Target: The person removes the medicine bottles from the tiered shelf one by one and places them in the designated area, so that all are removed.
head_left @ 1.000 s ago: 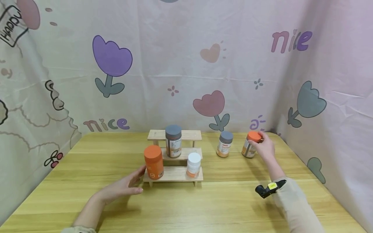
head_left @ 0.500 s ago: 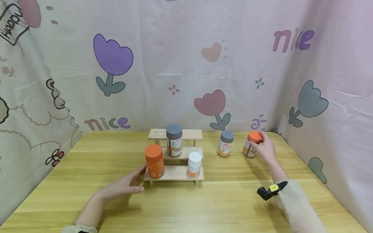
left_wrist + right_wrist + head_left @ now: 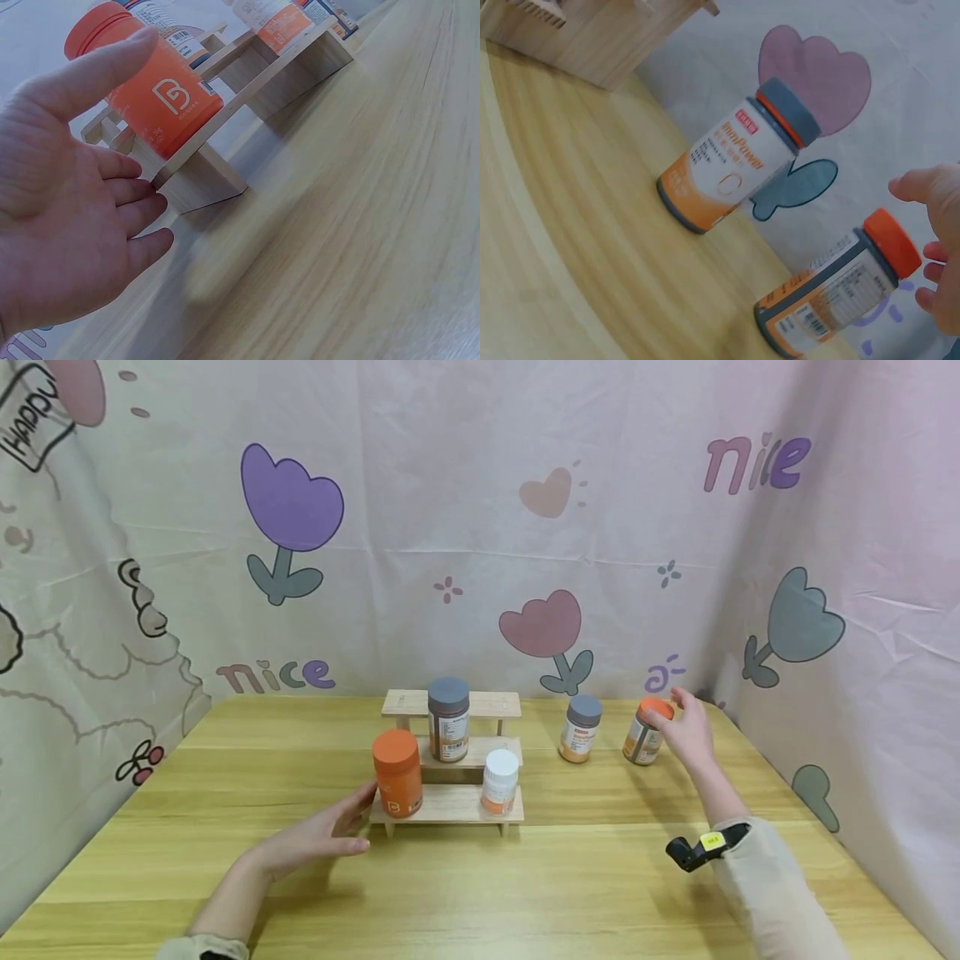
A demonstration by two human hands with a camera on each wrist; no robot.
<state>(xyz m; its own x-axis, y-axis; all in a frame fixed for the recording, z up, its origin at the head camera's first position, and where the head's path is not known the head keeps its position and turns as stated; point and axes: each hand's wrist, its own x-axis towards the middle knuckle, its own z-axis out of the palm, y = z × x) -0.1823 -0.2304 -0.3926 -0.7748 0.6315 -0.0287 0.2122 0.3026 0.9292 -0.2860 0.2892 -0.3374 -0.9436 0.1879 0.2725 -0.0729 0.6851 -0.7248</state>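
My right hand [image 3: 690, 733], thumb and fingers spread, pinches nothing — it's just beside the orange-lidded jar [image 3: 642, 742], upright on the table [image 3: 555, 893]; my left hand [image 3: 309, 842], thumb spread from fingers, sits at the rack [image 3: 450, 805], probably to steady it — contact hard to tell

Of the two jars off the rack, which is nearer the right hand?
The orange-lidded jar on the table, by the right hand. The other, a grey-lidded jar, stands between it and the rack.
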